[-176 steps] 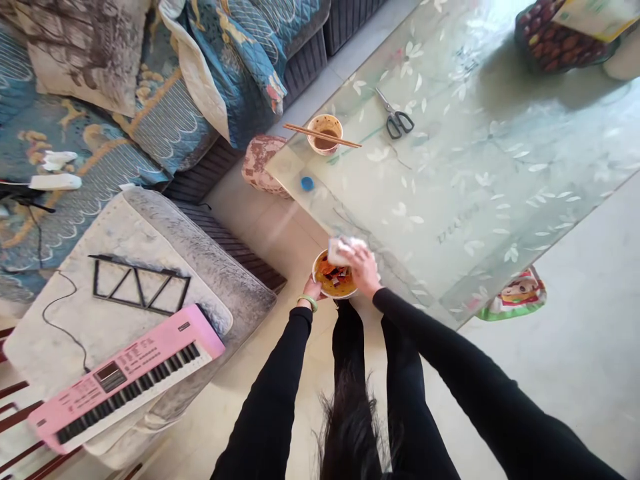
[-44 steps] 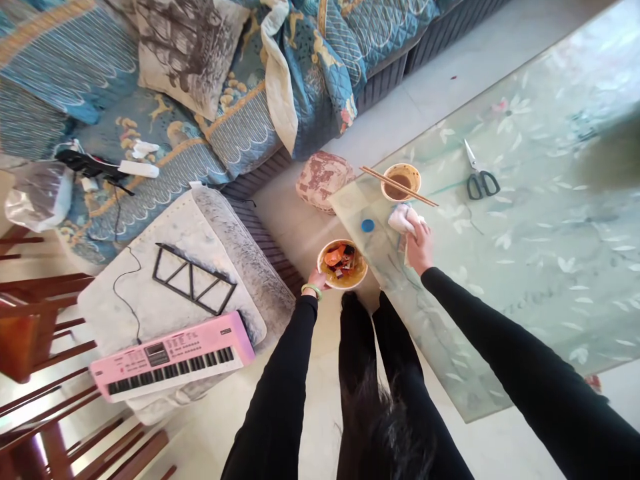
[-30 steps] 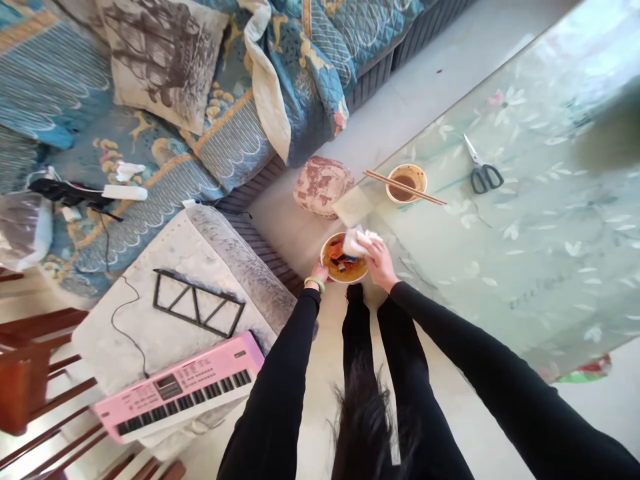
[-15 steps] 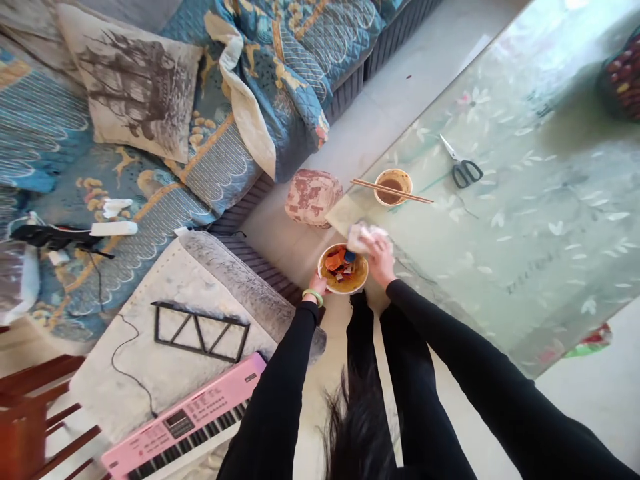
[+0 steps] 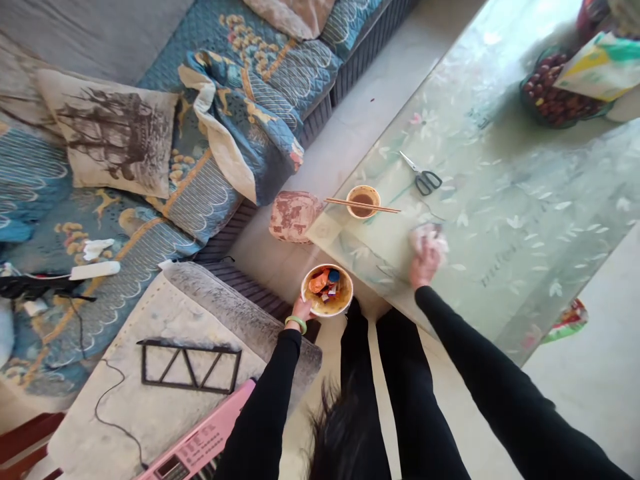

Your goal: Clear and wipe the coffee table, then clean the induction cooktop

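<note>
My left hand (image 5: 301, 311) grips the rim of a round bowl (image 5: 327, 291) full of orange scraps, wrappers and a blue cap, held just off the near corner of the glass table (image 5: 505, 200). My right hand (image 5: 424, 261) presses a crumpled white tissue (image 5: 427, 237) flat on the table top, a little right of the bowl; the hand is blurred by motion. A smaller bowl (image 5: 363, 201) of brown sauce with chopsticks (image 5: 363, 205) across it stands further back on the table.
Black scissors (image 5: 423, 177) lie beyond the sauce bowl. A basket of red dates (image 5: 555, 100) stands at the far right. A patterned stool (image 5: 293, 215) sits beside the table corner. Blue sofa with cushions (image 5: 150, 133) on the left; pink keyboard (image 5: 200, 445) and black stand (image 5: 187, 365) on a grey pad.
My right hand left the bowl and slid the tissue to the right across the table. The blue cap is now in the bowl. My view swung left and up.
</note>
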A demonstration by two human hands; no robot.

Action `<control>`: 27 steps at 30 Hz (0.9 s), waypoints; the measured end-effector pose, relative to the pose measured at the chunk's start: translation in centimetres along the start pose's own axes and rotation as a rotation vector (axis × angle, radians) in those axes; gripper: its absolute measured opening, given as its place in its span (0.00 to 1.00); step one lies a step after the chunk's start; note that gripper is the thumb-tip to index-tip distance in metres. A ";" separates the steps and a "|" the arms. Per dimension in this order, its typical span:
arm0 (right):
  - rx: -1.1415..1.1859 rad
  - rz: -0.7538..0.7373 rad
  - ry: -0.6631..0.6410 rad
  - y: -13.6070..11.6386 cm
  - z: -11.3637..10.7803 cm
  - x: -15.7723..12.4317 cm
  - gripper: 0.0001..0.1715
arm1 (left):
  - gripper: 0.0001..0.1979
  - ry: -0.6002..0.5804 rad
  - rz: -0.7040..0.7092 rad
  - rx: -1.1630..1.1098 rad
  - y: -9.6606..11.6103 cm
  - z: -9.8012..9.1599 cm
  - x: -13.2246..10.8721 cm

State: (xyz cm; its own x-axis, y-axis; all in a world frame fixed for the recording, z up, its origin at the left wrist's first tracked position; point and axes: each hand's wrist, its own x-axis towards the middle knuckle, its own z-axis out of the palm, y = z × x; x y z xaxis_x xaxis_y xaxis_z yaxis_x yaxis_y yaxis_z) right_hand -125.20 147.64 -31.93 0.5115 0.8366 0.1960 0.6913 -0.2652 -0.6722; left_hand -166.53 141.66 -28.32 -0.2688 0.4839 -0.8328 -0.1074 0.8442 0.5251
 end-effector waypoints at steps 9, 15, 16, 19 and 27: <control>0.355 -0.134 -0.279 -2.0 -4.4 -5.1 0.32 | 0.16 0.225 -0.068 0.041 -0.7 -2.9 -10.7; -0.052 -0.079 -0.041 9.4 -11.9 -2.5 0.31 | 0.18 0.080 0.019 0.033 1.3 6.4 -14.7; -0.081 -0.104 -0.096 10.6 -12.0 -2.3 0.32 | 0.18 0.040 0.021 0.030 1.7 9.0 -14.7; -0.116 -0.128 -0.174 12.2 -10.4 0.5 0.34 | 0.15 -0.079 0.012 0.025 2.8 16.7 -14.1; -0.085 -0.143 -0.165 10.1 -2.9 22.0 0.37 | 0.24 -0.129 0.060 -0.007 3.6 26.3 -12.4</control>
State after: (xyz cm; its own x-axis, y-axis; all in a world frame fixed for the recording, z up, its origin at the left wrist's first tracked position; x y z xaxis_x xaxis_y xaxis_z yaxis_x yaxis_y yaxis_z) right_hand -105.50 161.98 -32.30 0.3200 0.9337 0.1607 0.7949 -0.1723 -0.5818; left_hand -138.40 144.78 -20.73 -0.1497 0.5597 -0.8150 -0.1014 0.8113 0.5758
